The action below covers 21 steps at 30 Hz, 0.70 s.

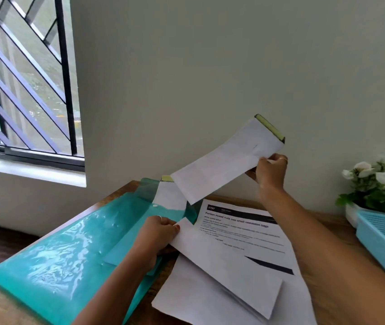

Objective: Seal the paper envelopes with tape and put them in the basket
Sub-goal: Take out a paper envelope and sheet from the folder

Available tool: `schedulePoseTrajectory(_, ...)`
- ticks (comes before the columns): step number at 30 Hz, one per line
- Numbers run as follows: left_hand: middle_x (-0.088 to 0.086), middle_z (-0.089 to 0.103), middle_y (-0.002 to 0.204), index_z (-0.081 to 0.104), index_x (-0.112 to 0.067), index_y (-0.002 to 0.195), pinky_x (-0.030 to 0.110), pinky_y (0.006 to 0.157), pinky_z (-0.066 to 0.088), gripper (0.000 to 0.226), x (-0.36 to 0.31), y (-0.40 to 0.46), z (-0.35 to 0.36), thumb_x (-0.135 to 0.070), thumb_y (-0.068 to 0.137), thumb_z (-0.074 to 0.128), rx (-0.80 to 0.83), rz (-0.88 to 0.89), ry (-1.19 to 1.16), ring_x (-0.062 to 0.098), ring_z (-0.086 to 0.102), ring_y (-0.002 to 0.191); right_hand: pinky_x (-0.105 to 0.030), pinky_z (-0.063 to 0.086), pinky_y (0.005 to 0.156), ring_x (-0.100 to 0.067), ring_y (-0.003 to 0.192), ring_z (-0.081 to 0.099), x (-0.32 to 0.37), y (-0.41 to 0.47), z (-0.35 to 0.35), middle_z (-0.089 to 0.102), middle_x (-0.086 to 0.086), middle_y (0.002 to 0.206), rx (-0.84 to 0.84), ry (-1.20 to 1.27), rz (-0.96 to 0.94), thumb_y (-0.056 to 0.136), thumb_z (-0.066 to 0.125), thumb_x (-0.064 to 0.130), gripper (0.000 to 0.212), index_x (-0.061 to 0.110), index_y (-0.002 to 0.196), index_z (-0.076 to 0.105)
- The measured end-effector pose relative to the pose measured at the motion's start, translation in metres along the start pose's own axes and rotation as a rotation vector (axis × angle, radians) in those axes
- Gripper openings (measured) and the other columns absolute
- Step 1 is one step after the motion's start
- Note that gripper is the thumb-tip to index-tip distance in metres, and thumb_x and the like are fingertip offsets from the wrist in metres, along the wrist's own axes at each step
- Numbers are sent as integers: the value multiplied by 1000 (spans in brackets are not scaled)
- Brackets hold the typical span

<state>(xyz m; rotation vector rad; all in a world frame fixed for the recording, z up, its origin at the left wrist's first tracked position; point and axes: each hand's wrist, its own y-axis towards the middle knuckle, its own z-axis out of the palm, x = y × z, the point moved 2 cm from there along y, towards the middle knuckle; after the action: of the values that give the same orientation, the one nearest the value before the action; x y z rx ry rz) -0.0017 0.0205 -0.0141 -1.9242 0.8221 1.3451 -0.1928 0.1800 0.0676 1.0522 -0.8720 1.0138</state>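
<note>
Holding one paper envelope (pixel 226 160) aloft, the right hand (pixel 271 171) pinches its lower edge near the flap end; yellow-green adhesive strip (pixel 270 127) at the top is exposed, flap not yet sealed. Left hand (pixel 157 233) pinches the corner of a second envelope (pixel 224 263) lying over printed sheets (pixel 245 228) on the desk (pixel 121 195). A third envelope (pixel 170 198) pokes from the teal folder (pixel 53 252). No tape roll in view. Blue basket (pixel 383 238) at right edge; contents can't be made out. Assessment: early stage, approx. nothing sealed; sealing and binning all remain.
</note>
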Motion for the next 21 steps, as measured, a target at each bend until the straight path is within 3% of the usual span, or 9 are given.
schedulePoseTrajectory(4,5,62,92,61,-14,90,19,57,47,7,-4,-7,-1,-16,93,55,5,14,-30,17,61,79,-28,58,54,-27,96,65,1,-17,-39,59,-17,113,31,112,133,88,44,-7,32,1,118,48)
schedulePoseTrajectory(7,9,61,92,61,-10,90,22,56,47,8,-7,-11,-4,-13,94,54,-23,31,-92,20,60,78,-26,57,51,-26,91,65,4,-47,-62,60,-17,108,32,149,196,88,46,-10,27,-2,113,51)
schedulePoseTrajectory(10,14,60,96,61,-5,104,25,59,51,15,-7,-8,-12,-12,94,53,-130,120,-148,22,60,79,-30,57,53,-26,86,65,5,-80,-80,61,-15,100,42,217,292,89,45,-11,15,2,94,51)
schedulePoseTrajectory(15,19,61,112,61,-6,119,44,85,54,28,-6,0,-39,-17,94,54,-566,263,-188,34,61,98,-36,57,67,-28,82,65,5,-131,-99,62,-11,93,86,229,414,89,43,-14,26,10,88,53)
schedulePoseTrajectory(17,21,63,114,63,-2,116,40,92,49,28,-8,-5,-51,-15,93,53,-757,327,-187,37,59,103,-37,58,67,-29,80,65,4,-143,-104,62,-13,96,123,195,444,88,43,-15,27,9,96,54)
schedulePoseTrajectory(21,22,63,116,62,0,115,31,90,44,28,-10,-18,-74,-12,95,46,-1015,378,-332,35,60,105,-37,60,59,-34,81,67,4,-161,-115,64,-19,99,241,142,553,88,45,-15,31,12,102,52)
